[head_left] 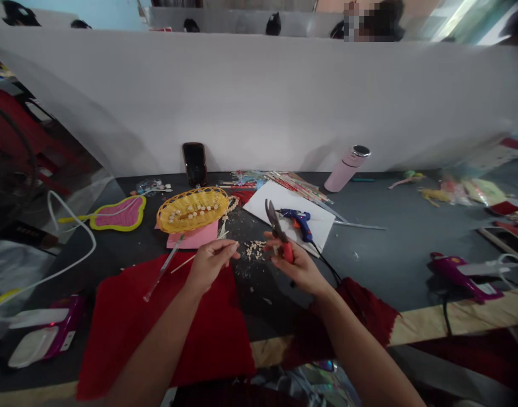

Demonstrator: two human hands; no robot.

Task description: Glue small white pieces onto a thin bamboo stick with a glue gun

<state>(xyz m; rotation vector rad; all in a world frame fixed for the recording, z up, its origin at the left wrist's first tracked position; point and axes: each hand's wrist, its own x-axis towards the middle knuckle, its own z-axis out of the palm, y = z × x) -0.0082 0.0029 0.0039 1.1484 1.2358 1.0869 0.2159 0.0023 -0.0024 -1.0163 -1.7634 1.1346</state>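
Observation:
My left hand [211,263] is pinched closed above the table, thumb against forefinger; whatever lies between the fingertips is too small to make out. In my right hand [301,267] I grip red-handled pruning shears [277,225], their dark blades pointing up and away from me. Between and just beyond my hands lies a small pile of beige bits [254,250]. A yellow woven basket [165,219] holding small pale pieces stands beyond my left hand, on pink paper [191,240]. Past the shears, a blue glue gun [300,220] rests on a white board [262,203].
Red cloth [165,333] covers the near left. A phone [195,164] leans on the white partition [259,102], and a pink flask [345,169] stands tilted in view. Thin sticks [301,186] lie behind the board. Purple devices [466,277] sit at both sides; a dark cord [326,263] runs beside my right hand.

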